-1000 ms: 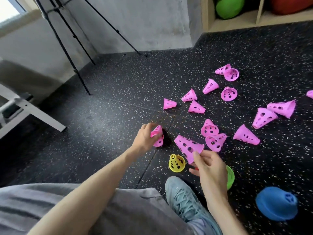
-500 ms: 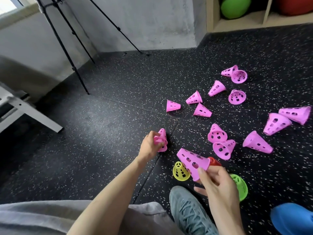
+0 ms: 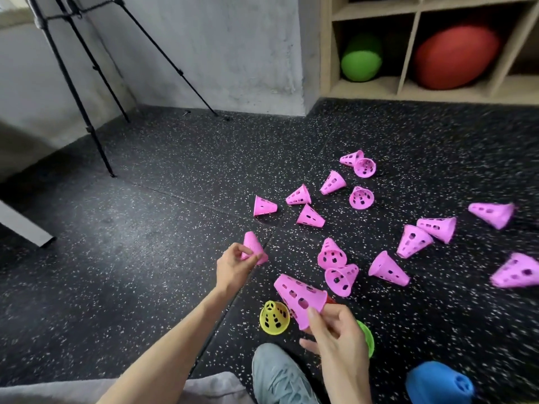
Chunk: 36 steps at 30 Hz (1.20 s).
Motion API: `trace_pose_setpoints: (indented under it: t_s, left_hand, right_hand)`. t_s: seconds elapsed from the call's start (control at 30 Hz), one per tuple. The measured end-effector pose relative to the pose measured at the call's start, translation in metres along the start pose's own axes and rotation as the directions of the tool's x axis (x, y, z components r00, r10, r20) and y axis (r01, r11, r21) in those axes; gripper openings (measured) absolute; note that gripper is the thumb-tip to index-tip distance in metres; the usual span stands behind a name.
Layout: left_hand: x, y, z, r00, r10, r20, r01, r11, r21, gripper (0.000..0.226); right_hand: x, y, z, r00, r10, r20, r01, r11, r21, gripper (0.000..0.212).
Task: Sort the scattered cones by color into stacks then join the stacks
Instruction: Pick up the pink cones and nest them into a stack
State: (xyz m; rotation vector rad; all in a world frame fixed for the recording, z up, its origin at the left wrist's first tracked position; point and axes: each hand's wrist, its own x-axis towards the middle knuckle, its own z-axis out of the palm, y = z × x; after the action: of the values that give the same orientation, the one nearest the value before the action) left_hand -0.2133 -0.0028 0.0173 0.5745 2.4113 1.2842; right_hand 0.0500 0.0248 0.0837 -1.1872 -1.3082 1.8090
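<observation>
- The left hand point(image 3: 234, 265) pinches a single pink cone point(image 3: 254, 249) at its wide rim, fingers curled round it, with the cone's tip pointing up and away, just above the speckled black floor point(image 3: 145, 258).
- The right hand point(image 3: 335, 330) grips a pink stack point(image 3: 299, 298) of nested cones by its open rim, thumb on the near side; the stack lies tilted with its narrow end toward the left and far.
- A yellow cone point(image 3: 274, 317) stands on the floor just left of the pink stack, tip up.
- A green cone point(image 3: 368, 339) shows partly behind the right hand, and a sliver of a red cone point(image 3: 330, 299) peeks out at the stack's rim.
- A blue cone stack point(image 3: 439, 384) sits at the near right edge.
- Loose pink cones point(image 3: 389, 269) lie scattered over the floor to the far right of both hands, most tipped on their sides, some touching in pairs; two rest just beside the right-hand stack.
- A grey shoe point(image 3: 280, 374) is at the near edge between the arms.
- Tripod legs point(image 3: 87, 112) stand at the far left against the wall.
- A wooden shelf point(image 3: 405, 86) at the far right holds a green ball point(image 3: 361, 62) and a red ball point(image 3: 455, 56) in separate compartments.
</observation>
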Motion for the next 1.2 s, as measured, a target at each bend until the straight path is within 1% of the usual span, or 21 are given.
trace_pose_setpoints:
  t_s: [0.07,0.13,0.27,0.33,0.4,0.53,0.6,0.67,0.8,0.87,0.97,1.1,1.2]
  left_hand:
    - [-0.006,0.025,0.003,0.999,0.013,-0.049,-0.019,0.994,-0.108,0.029]
    - [-0.012,0.051,0.007,0.996,0.036,-0.08,-0.053,0.972,-0.228,0.026]
    - [-0.038,0.113,0.02,0.988,0.133,-0.077,-0.153,0.902,-0.404,0.019]
    - [-0.063,0.14,0.028,0.98,0.184,-0.076,-0.198,0.869,-0.454,0.018]
    - [-0.089,0.158,0.039,0.97,0.238,-0.055,-0.235,0.847,-0.477,0.019]
    - [-0.131,0.177,0.064,0.949,0.316,-0.01,-0.267,0.781,-0.565,0.02]
    - [-0.145,0.179,0.076,0.937,0.349,0.01,-0.28,0.769,-0.575,0.02]
    - [-0.155,0.179,0.086,0.925,0.379,0.035,-0.297,0.776,-0.557,0.021]
    - [-0.168,0.176,0.097,0.903,0.416,0.104,-0.282,0.76,-0.585,0.028]
    - [-0.173,0.173,0.1,0.896,0.423,0.132,-0.275,0.763,-0.585,0.029]
    - [-0.181,0.172,0.1,0.89,0.429,0.153,-0.27,0.768,-0.581,0.032]
    - [-0.187,0.176,0.097,0.887,0.409,0.215,-0.197,0.756,-0.624,0.064]
    - [-0.189,0.179,0.093,0.874,0.402,0.273,-0.158,0.767,-0.622,0.075]
  right_hand:
    - [0.002,-0.01,-0.002,0.999,-0.027,-0.022,0.027,0.999,0.026,0.006]
    - [0.005,-0.023,-0.007,0.997,-0.061,-0.046,0.064,0.996,0.06,0.007]
    - [0.009,-0.053,-0.023,0.979,-0.136,-0.149,0.154,0.981,0.115,0.01]
    - [0.011,-0.061,-0.032,0.955,-0.174,-0.241,0.199,0.976,0.083,0.01]
    - [0.012,-0.064,-0.043,0.932,-0.189,-0.31,0.211,0.977,0.036,0.011]
    - [0.012,-0.07,-0.063,0.914,-0.182,-0.362,0.206,0.978,0.029,0.01]
    - [0.011,-0.071,-0.069,0.905,-0.175,-0.388,0.203,0.979,0.033,0.012]
    - [0.011,-0.072,-0.071,0.911,-0.158,-0.38,0.2,0.977,0.072,0.012]
    - [0.008,-0.075,-0.073,0.932,-0.138,-0.334,0.21,0.959,0.191,0.012]
    - [0.008,-0.079,-0.075,0.941,-0.123,-0.315,0.213,0.938,0.272,0.012]
    - [0.007,-0.082,-0.077,0.947,-0.105,-0.305,0.21,0.919,0.334,0.011]
    - [0.005,-0.083,-0.078,0.958,-0.074,-0.277,0.185,0.897,0.402,0.015]
    - [0.004,-0.082,-0.08,0.967,-0.034,-0.254,0.147,0.885,0.442,0.016]
